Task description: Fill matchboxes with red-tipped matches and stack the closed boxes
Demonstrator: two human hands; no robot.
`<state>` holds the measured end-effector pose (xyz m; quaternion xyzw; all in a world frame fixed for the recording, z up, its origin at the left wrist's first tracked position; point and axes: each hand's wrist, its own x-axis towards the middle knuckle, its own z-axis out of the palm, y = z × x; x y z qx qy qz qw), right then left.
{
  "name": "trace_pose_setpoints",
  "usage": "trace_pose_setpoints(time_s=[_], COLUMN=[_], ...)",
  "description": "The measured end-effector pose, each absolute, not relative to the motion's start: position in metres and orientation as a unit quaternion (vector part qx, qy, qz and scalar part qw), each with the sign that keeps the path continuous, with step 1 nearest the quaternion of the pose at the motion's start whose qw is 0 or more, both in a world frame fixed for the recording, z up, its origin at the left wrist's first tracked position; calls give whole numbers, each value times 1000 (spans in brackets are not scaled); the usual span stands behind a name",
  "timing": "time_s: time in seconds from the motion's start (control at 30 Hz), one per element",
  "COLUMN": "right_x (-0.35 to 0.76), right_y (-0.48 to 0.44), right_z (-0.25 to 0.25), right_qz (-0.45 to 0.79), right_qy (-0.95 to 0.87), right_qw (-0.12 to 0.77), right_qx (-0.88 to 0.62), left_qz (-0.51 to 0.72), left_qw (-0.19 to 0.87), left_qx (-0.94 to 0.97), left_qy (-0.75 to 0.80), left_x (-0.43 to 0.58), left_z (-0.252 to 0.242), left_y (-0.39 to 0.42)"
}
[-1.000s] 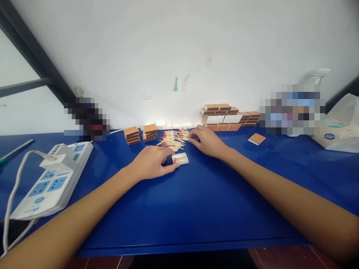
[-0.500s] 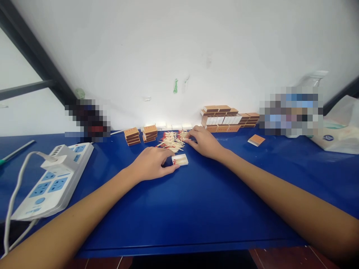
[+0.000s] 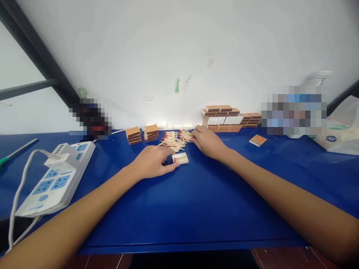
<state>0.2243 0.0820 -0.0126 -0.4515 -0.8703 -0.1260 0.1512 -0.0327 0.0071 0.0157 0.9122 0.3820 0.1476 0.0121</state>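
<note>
A small white matchbox tray (image 3: 183, 158) with a few red-tipped matches in it lies on the blue table, its left end between the thumb and fingers of my left hand (image 3: 153, 161). Behind it spreads a loose pile of matches (image 3: 174, 141). My right hand (image 3: 206, 141) is at the right edge of the pile, fingers bent together and touching the matches; what they pinch, if anything, is too small to make out. An orange matchbox cover (image 3: 258, 140) lies farther right.
Short stacks of matchboxes (image 3: 134, 135) stand left of the pile, and a larger stack (image 3: 223, 119) is against the wall. White trays (image 3: 178, 126) line the wall. A power strip (image 3: 58, 183) with cables is at left, a plastic bag (image 3: 340, 130) at right.
My right hand's fingers have drawn closer together at the pile's edge. My left hand stays at the tray. The whole view has shifted slightly.
</note>
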Motion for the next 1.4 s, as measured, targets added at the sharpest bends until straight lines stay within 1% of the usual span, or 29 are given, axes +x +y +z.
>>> trace_pose_setpoints(time_s=[0.3,0.6,0.7,0.83,0.97,1.07,1.2,1.4], right_x=[233,230,223,207,195,197,213,231], right_y=[78,56,46,31,24,24,27,32], right_z=[-9,9,11,5,-3,-3,9,21], right_qz=[-99,-87,-60,-22,-42,-28,18,131], right_qy=[-872,-868,-876,-903,-920,-921,-911,-901], right_qw=[198,249,261,242,201,206,221,163], right_qx=[-437,-420,-402,-354,-333,-330,-349,-380], left_qz=[168,178,178,185,187,185,182,186], left_qw=[21,12,17,22,30,32,32,26], left_qx=[902,895,892,891,897,900,900,899], left_qy=[398,410,415,414,400,393,395,396], left_x=[-37,-36,-36,-35,-35,-36,-36,-37], left_z=[12,13,13,12,11,11,11,10], left_y=[12,12,12,12,13,13,14,14])
